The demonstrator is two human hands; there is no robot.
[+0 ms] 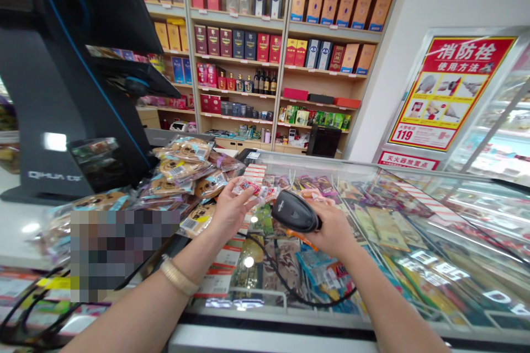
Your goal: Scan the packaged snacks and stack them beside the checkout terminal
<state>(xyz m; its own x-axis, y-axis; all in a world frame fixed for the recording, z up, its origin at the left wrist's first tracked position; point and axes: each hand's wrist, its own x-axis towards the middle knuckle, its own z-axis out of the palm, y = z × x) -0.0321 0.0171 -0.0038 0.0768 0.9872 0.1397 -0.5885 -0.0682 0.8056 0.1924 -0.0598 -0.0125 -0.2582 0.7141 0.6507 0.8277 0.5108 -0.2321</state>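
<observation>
My left hand (232,205) pinches a small clear wrapper with red print (252,187) between thumb and fingers. Wrapped round a black handheld barcode scanner (295,212) is my right hand (333,226), and the scanner's head faces the wrapper. Its black cable (285,284) loops down over the glass and back to the left. Both hands are above a glass-topped freezer (232,298). Just left of my left hand lies a pile of clear-wrapped brown snack packs (182,168) with blue and yellow labels.
A dark checkout terminal (53,94) stands at the left on a white counter (12,218). Colourful frozen packs (385,226) lie under the freezer glass. Behind are shelves (240,63) of boxed bottles, and a red fire-hydrant sign (451,94) hangs on the right wall.
</observation>
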